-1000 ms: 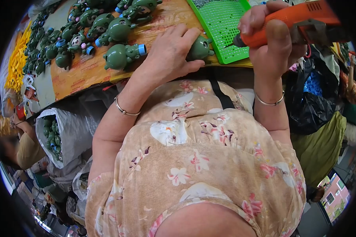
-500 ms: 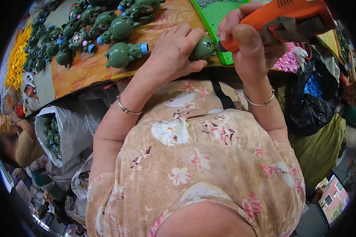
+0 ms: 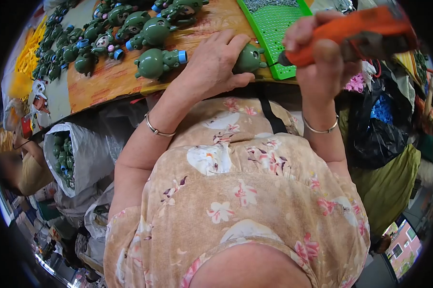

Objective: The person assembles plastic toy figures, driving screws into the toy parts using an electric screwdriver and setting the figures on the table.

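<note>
My left hand is wrapped over a green toy figure at the front edge of the table. My right hand grips an orange power screwdriver, its tip pointing left over the near corner of a green perforated tray. A small gap separates the tip from the toy. Small grey metal pieces lie in the far part of the tray. Left of my left hand, another green figure with a blue ring lies on its side.
Many green figures cover the table's left part, beside yellow pieces. Below hangs a white sack of green figures. A co-worker's arm shows at far left. Black bag and pink pieces are at right.
The screwdriver in my right hand first moved left to the toy, then back right, away from it. My left hand has stayed on the toy. The whole view has shifted slightly.
</note>
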`<state>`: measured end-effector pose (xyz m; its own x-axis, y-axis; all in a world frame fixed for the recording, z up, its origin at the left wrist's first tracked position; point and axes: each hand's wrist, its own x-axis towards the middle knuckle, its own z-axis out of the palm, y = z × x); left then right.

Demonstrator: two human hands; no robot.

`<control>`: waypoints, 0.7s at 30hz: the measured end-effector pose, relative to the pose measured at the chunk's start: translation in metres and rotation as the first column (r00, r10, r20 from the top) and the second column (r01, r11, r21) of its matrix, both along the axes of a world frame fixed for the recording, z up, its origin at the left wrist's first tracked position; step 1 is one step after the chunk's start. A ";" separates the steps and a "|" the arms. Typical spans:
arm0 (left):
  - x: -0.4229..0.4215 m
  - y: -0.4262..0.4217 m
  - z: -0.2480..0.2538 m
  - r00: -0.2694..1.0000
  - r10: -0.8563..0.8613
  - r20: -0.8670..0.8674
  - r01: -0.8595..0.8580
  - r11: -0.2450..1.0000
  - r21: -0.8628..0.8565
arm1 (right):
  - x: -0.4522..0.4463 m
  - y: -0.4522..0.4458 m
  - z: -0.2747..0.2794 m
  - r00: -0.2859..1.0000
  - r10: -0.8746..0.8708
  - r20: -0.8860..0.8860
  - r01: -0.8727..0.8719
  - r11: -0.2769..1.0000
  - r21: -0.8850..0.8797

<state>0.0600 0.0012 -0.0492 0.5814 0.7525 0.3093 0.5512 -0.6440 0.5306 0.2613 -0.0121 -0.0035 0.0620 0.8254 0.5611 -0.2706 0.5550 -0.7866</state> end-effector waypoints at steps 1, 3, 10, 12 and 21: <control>-0.001 -0.001 -0.001 1.000 0.001 0.026 -0.001 1.000 0.021 | 0.000 0.000 0.005 0.997 -0.003 -0.083 0.005 1.000 0.028; -0.002 -0.003 -0.002 0.999 -0.015 0.044 0.014 1.000 0.011 | 0.006 -0.007 0.008 0.996 -0.022 -0.084 0.022 1.000 0.000; -0.040 -0.042 0.046 0.995 -0.020 0.100 0.020 1.000 0.000 | 0.016 -0.014 0.003 0.996 0.011 -0.090 -0.013 1.000 -0.024; -0.070 -0.045 0.051 0.998 0.060 -0.008 -0.060 0.997 0.057 | 0.011 -0.014 0.001 0.996 -0.018 -0.091 0.015 0.999 -0.035; -0.133 -0.034 0.037 0.975 0.113 -0.193 -0.134 0.986 -0.100 | -0.002 -0.015 0.000 0.999 -0.035 0.020 0.037 0.993 -0.108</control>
